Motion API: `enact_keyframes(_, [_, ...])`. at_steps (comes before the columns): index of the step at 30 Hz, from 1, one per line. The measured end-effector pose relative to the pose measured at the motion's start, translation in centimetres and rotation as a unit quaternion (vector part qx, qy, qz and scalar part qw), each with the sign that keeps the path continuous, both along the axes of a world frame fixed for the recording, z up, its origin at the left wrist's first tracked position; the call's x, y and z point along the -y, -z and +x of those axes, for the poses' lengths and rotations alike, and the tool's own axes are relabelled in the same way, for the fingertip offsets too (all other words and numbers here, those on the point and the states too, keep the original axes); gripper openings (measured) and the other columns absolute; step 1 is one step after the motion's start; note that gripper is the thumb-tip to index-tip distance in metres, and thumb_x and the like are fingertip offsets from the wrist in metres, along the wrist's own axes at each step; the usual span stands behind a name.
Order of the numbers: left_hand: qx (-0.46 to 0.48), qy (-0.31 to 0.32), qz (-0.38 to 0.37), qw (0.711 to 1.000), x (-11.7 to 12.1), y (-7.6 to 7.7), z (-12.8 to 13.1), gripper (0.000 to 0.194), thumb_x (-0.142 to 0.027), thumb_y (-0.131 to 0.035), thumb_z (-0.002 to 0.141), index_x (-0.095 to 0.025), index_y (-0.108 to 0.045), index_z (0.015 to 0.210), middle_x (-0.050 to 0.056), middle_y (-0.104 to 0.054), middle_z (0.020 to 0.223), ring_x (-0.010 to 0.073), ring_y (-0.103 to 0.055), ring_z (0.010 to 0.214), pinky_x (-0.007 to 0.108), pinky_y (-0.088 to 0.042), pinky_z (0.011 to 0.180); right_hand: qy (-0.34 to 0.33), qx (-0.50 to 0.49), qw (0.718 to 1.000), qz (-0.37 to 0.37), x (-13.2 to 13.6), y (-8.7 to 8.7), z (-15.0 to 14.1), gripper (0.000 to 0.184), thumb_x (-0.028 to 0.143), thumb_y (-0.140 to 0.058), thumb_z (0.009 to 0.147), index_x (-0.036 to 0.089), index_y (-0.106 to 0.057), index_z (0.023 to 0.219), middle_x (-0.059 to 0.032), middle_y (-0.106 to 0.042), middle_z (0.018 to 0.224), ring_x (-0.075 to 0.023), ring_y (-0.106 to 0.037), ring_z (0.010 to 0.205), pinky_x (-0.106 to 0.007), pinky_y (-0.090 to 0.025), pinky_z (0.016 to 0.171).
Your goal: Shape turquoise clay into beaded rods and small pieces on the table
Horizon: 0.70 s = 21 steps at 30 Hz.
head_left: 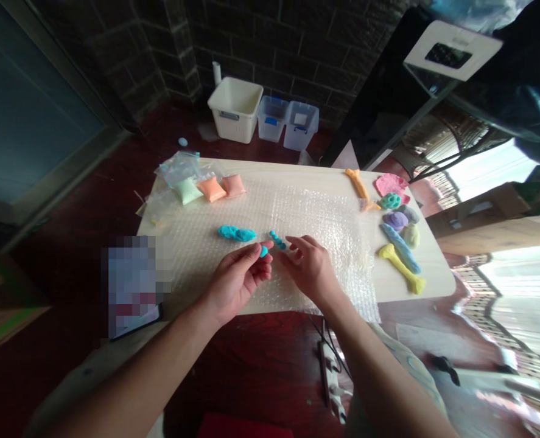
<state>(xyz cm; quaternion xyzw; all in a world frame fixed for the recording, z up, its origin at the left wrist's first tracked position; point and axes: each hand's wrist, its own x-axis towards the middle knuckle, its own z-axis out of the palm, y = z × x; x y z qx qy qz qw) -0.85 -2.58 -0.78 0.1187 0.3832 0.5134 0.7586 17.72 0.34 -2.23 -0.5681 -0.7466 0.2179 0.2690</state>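
Observation:
My left hand [238, 278] pinches a small blue clay ball [263, 250] between thumb and fingertips, just above a sheet of bubble wrap [297, 213] on a low pale table [434, 255]. My right hand [307, 265] is beside it with fingers loosely curled, its fingertips near a row of tiny blue clay bits [277, 239]. Whether it holds anything I cannot see. A bigger blue clay lump [237, 233] lies on the wrap to the left.
Sealed bags of green and orange clay [208, 188] lie at the table's far left. Shaped clay pieces in orange, pink, purple, blue and yellow [400, 243] line the right side. Plastic bins [263, 115] stand by the brick wall. A power strip [331, 377] lies on the floor.

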Motion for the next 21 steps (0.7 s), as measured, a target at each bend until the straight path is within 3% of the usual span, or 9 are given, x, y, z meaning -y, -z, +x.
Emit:
enact_keyframes(6, [0.025,0.025,0.015,0.999,0.0,-0.4,0.0,0.039,-0.047,-0.085,0.084,-0.010,-0.079,0.096,0.003,-0.067,0.073,0.0117,-0.064,0.063,0.023,-0.055,0.060,0.013,0.038,0.999,0.009,-0.4,0.5,-0.9,0.017,0.023,-0.069,0.093,0.016,-0.080,0.105,-0.0083,-0.072,0.086,-0.0181,-0.065,0.068,-0.031,-0.049,0.064])
enact_keyframes(9, [0.011,0.014,0.022,1.000,0.1,-0.5,0.1,0.033,-0.040,-0.089,0.081,-0.011,-0.079,0.093,0.002,-0.067,0.077,0.0106,-0.063,0.064,0.023,-0.054,0.061,0.033,-0.026,0.999,-0.005,-0.6,0.5,-0.4,0.015,0.022,-0.069,0.090,0.017,-0.081,0.098,-0.0067,-0.073,0.079,-0.0177,-0.065,0.066,-0.031,-0.049,0.064])
enact_keyframes(11, [-0.002,0.013,0.025,1.000,0.2,-0.7,0.2,0.030,-0.034,-0.091,0.079,-0.013,-0.078,0.095,0.004,-0.070,0.082,0.0107,-0.064,0.068,0.023,-0.054,0.064,0.053,-0.123,0.990,-0.054,-0.8,0.0,0.0,0.016,0.030,-0.073,0.088,0.017,-0.080,0.095,-0.0057,-0.074,0.076,-0.0170,-0.064,0.064,-0.030,-0.049,0.062])
enact_keyframes(13, [-0.018,0.017,0.022,0.999,0.2,-0.8,0.3,0.030,-0.030,-0.092,0.077,-0.013,-0.078,0.098,0.005,-0.073,0.087,0.0109,-0.065,0.072,0.023,-0.054,0.067,0.058,-0.237,0.964,-0.107,-0.9,-0.8,0.4,0.024,0.039,-0.076,0.086,0.016,-0.078,0.093,-0.0051,-0.074,0.075,-0.0159,-0.063,0.062,-0.030,-0.049,0.058])
enact_keyframes(16, [-0.039,0.018,0.016,0.999,0.4,-0.9,0.6,0.032,-0.024,-0.094,0.073,-0.013,-0.078,0.098,0.006,-0.075,0.091,0.0103,-0.067,0.072,0.023,-0.054,0.069,0.049,-0.355,0.925,-0.125,-0.6,-2.9,0.7,0.030,0.043,-0.082,0.082,0.017,-0.076,0.097,-0.0047,-0.075,0.080,-0.0156,-0.064,0.066,-0.030,-0.051,0.060])
enact_keyframes(21, [-0.007,0.033,0.031,0.999,0.5,-1.7,1.5,0.033,-0.015,-0.098,0.064,-0.014,-0.079,0.092,0.003,-0.077,0.086,0.0098,-0.070,0.075,0.021,-0.054,0.072,0.020,-0.415,0.899,-0.141,1.0,-5.9,1.5,0.028,0.034,-0.088,0.078,0.022,-0.076,0.100,-0.0037,-0.077,0.086,-0.0163,-0.066,0.070,-0.031,-0.055,0.064])
